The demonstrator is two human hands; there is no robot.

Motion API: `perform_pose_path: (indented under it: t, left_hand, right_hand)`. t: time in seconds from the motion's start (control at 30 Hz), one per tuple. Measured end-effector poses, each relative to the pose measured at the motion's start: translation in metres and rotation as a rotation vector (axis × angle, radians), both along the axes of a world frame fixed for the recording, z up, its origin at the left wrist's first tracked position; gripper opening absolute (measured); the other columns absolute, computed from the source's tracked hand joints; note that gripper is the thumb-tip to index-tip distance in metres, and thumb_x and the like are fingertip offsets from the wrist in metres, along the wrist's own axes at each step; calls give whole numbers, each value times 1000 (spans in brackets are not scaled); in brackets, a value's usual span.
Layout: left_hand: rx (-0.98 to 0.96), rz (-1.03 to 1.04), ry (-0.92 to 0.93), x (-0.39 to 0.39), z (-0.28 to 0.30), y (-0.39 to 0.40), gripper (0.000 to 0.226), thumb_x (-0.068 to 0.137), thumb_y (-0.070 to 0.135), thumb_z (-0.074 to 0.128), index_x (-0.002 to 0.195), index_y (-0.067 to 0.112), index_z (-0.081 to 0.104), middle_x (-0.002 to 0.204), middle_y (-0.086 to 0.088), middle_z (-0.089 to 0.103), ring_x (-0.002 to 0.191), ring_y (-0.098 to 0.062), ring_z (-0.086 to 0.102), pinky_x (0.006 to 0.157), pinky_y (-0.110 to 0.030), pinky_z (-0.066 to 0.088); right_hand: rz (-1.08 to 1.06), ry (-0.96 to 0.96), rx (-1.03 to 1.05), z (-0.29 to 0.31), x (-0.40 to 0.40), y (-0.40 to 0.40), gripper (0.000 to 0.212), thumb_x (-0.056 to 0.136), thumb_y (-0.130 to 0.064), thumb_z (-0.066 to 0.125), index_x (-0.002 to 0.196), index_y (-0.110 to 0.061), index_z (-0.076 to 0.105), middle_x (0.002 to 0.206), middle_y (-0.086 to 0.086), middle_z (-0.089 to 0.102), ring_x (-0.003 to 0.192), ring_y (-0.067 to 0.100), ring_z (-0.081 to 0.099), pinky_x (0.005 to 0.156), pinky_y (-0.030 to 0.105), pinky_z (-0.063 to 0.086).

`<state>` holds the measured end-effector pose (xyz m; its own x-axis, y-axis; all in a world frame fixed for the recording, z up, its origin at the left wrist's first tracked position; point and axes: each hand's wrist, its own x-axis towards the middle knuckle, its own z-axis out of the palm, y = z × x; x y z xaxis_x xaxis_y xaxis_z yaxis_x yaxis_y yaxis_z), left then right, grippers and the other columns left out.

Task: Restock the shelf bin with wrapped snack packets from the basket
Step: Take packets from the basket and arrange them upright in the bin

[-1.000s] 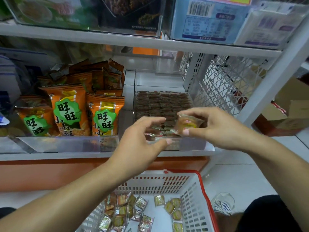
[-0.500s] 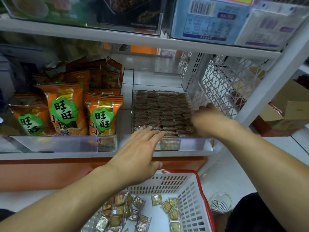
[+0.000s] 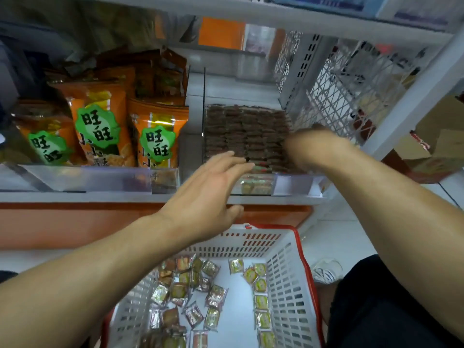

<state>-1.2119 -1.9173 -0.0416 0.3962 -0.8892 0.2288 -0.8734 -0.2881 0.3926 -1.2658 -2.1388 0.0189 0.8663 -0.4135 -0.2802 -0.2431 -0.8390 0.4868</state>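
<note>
A clear shelf bin (image 3: 296, 183) holds several rows of brown wrapped snack packets (image 3: 247, 131). My right hand (image 3: 313, 146) is blurred and reaches into the bin's right front corner; its fingers are hidden among the packets. My left hand (image 3: 211, 194) hovers flat with straight fingers just in front of the bin's front wall, holding nothing. Below, a white basket with a red rim (image 3: 286, 267) contains several loose green and brown packets (image 3: 198, 292).
Orange snack bags (image 3: 100, 126) stand in the compartment left of the bin behind a clear front strip. A white mesh side panel (image 3: 334, 79) closes the shelf on the right. A cardboard box (image 3: 437, 144) sits on the floor at the right.
One second ago my right hand pinched a packet above the bin. It then went down into the bin's right side and the packet is no longer seen. My left hand flattened out.
</note>
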Motion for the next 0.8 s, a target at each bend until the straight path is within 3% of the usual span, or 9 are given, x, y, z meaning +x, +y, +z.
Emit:
perform_pose_path:
  t: [0.07, 0.13, 0.17, 0.23, 0.3, 0.43, 0.5, 0.6, 0.8]
  left_hand:
    - [-192, -7, -67, -2, 3, 7, 43, 88, 32, 75, 129, 26, 63, 124, 9, 62, 123, -10, 47, 104, -30, 43]
    - [-292, -20, -50, -4, -3, 15, 16, 92, 37, 65, 105, 27, 68, 100, 13, 63, 100, -7, 52, 84, -25, 43]
    - [-255, -15, -8, -4, -11, 18, 14, 92, 39, 61, 99, 29, 67, 95, 14, 64, 95, -7, 54, 80, -26, 44]
    - [-12, 11, 129, -5, -41, 28, 14, 90, 41, 60, 99, 32, 66, 97, 13, 67, 95, -12, 61, 77, -33, 51]
    - [334, 19, 249, -7, -87, 44, 19, 91, 36, 62, 109, 32, 65, 108, 10, 69, 103, -17, 64, 84, -35, 53]
    - [929, 39, 285, -14, -185, 98, 32, 92, 39, 60, 122, 28, 63, 122, 0, 67, 103, -22, 64, 85, -34, 54]
    - [1018, 69, 327, -20, -222, 114, 31, 94, 41, 58, 121, 25, 63, 125, -3, 65, 104, -22, 63, 85, -34, 52]
    - [1068, 49, 353, -37, -266, 118, 35, 92, 28, 59, 126, 21, 59, 130, -7, 62, 117, -27, 62, 93, -38, 54]
    - [985, -26, 361, -74, -326, 102, 48, 92, 11, 60, 136, 25, 50, 144, -6, 48, 129, -29, 51, 101, -45, 50]
  right_hand:
    - [134, -220, -30, 20, -4, 17, 10, 86, -6, 56, 84, -15, 55, 74, 2, 56, 72, 26, 51, 75, 34, 50]
    - [230, -350, 107, 25, -9, 42, 4, 77, -17, 62, 77, -20, 64, 64, 0, 55, 60, 27, 53, 57, 29, 46]
    - [276, -285, 215, 16, -12, 57, 6, 73, -24, 65, 76, -23, 69, 65, -1, 61, 57, 23, 56, 51, 25, 44]
    - [337, 54, 507, -25, -23, 86, 7, 76, -31, 71, 81, -27, 74, 71, -5, 67, 60, 13, 59, 48, 23, 43]
    - [226, 420, 752, -82, -35, 106, 14, 85, -28, 73, 99, -25, 75, 83, -7, 71, 76, 14, 64, 65, 29, 50]
    - [35, 668, 711, -210, -69, 98, 37, 96, -24, 65, 131, -12, 61, 124, 8, 66, 101, 26, 60, 76, 32, 49]
    - [6, 641, 646, -260, -82, 92, 40, 96, -20, 59, 136, -10, 57, 135, 9, 59, 115, 29, 60, 88, 37, 53]
    - [-92, 450, 795, -314, -88, 98, 56, 95, -26, 63, 147, -19, 44, 146, 9, 49, 129, 30, 52, 101, 38, 48]
    - [-589, 125, 968, -407, -82, 146, 78, 89, -42, 72, 152, -16, 35, 147, 12, 41, 133, 33, 46, 103, 41, 48]
